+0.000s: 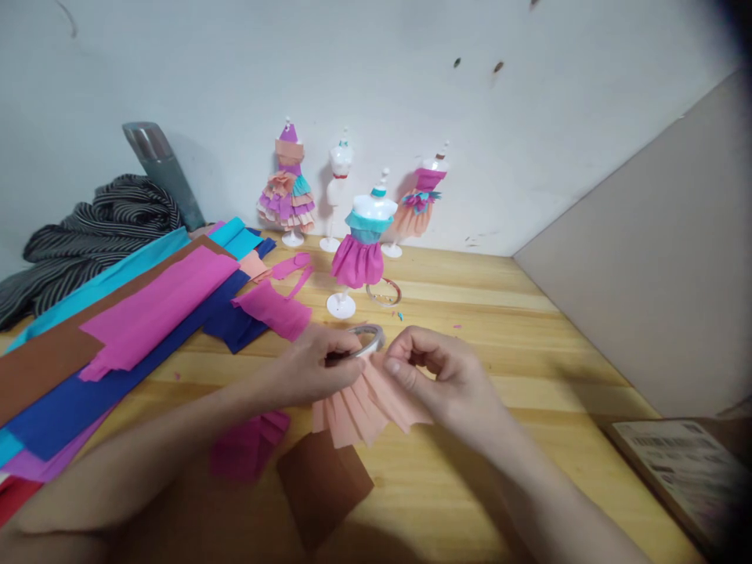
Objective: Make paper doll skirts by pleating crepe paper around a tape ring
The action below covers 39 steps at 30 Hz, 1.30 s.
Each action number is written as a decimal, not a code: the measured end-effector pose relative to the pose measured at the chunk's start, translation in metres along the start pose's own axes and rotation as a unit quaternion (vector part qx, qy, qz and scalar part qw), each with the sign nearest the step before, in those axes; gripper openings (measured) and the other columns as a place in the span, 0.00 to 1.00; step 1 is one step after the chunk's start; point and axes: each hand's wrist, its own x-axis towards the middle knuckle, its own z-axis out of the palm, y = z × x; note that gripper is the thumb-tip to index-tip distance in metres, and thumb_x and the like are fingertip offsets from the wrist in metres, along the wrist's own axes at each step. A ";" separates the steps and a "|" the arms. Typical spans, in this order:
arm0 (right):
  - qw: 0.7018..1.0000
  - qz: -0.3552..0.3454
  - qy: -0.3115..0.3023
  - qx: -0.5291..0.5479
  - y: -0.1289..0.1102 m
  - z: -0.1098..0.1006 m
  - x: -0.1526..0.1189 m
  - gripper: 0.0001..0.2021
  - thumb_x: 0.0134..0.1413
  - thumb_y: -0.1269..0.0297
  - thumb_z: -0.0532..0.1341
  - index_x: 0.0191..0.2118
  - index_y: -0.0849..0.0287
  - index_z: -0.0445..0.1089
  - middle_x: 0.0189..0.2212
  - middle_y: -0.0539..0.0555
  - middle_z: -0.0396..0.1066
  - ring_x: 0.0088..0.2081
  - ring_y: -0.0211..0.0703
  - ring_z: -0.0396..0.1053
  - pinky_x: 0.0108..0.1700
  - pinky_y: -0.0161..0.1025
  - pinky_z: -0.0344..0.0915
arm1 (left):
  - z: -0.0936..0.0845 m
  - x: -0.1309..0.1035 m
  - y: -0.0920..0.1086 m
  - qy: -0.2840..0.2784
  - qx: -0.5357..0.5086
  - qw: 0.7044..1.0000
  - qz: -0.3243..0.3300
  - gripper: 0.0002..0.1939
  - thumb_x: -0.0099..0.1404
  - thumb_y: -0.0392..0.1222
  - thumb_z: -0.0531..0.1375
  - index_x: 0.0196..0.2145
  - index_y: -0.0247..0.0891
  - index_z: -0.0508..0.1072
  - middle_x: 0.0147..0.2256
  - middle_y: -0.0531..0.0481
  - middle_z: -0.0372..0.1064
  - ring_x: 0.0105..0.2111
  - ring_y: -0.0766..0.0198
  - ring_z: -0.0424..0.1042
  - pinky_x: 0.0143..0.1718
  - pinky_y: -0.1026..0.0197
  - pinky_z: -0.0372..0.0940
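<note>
My left hand [309,362] is closed round a roll of tape [377,339], thumb and fingers on its ring. Below the roll hangs a fan of pleated peach crepe paper [356,411], gathered at its top edge. My right hand [450,376] is closed, with thumb and forefinger pinched at the upper right corner of that peach paper. Whether a strip of tape runs between the two hands is too fine to make out. Just behind the hands stands a small white dress form [374,207] wearing a turquoise top and a magenta skirt [357,263].
Several more dress forms line the wall, one in a tiered dress [287,192]. A red-edged ring [385,293] lies behind my hands. Coloured crepe paper [164,305], striped cloth [111,227] and a bottle [164,172] fill the left. A brown square [325,487] lies in front; a box [675,470] sits right.
</note>
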 end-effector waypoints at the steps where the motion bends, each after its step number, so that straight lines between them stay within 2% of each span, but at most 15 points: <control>1: 1.000 -0.018 -0.003 -0.019 -0.002 0.001 -0.002 0.13 0.58 0.62 0.58 0.24 0.59 0.61 0.20 0.47 0.59 0.23 0.34 0.56 0.25 0.33 0.55 | 0.002 -0.001 0.000 0.009 0.014 1.000 0.011 0.14 0.59 0.37 0.52 0.19 0.36 0.52 0.20 0.58 0.44 0.21 0.74 0.48 0.22 0.66 0.42; 8: 0.993 -0.073 -0.040 -0.090 -0.012 0.001 -0.012 0.10 0.62 0.67 0.55 0.28 0.61 0.67 0.19 0.46 0.61 0.22 0.33 0.58 0.25 0.32 0.57 | 0.010 -0.007 0.002 0.059 0.092 0.990 0.086 0.15 0.57 0.31 0.53 0.18 0.36 0.50 0.19 0.59 0.42 0.20 0.75 0.44 0.21 0.67 0.40; 13: 0.989 -0.083 -0.004 -0.120 -0.011 -0.001 -0.012 0.09 0.59 0.69 0.57 0.28 0.61 0.68 0.20 0.48 0.65 0.23 0.33 0.62 0.26 0.31 0.59 | 0.009 -0.009 0.006 0.071 0.120 0.984 0.110 0.15 0.57 0.31 0.53 0.19 0.36 0.50 0.18 0.58 0.45 0.20 0.75 0.46 0.21 0.67 0.42; 19: 0.987 -0.092 0.034 -0.124 -0.008 0.000 -0.012 0.08 0.57 0.71 0.59 0.27 0.59 0.66 0.20 0.46 0.65 0.22 0.32 0.62 0.25 0.30 0.59 | 0.009 -0.010 0.008 0.080 0.120 0.980 0.134 0.14 0.57 0.32 0.52 0.19 0.36 0.49 0.18 0.58 0.46 0.20 0.74 0.47 0.22 0.66 0.42; 34: 0.985 -0.077 0.064 -0.141 -0.007 -0.002 -0.011 0.09 0.56 0.69 0.60 0.25 0.59 0.66 0.19 0.47 0.66 0.22 0.33 0.61 0.24 0.31 0.59 | 0.007 -0.011 0.011 0.064 0.132 0.979 0.139 0.15 0.57 0.30 0.52 0.19 0.36 0.48 0.18 0.59 0.45 0.19 0.75 0.47 0.21 0.66 0.42; 39: 0.991 -0.030 0.061 -0.117 -0.008 -0.001 -0.006 0.09 0.53 0.68 0.60 0.23 0.59 0.64 0.18 0.47 0.65 0.20 0.34 0.61 0.23 0.32 0.58 | 0.007 -0.010 0.011 0.055 0.153 0.975 0.148 0.15 0.57 0.30 0.51 0.20 0.37 0.48 0.18 0.59 0.46 0.19 0.73 0.47 0.22 0.65 0.43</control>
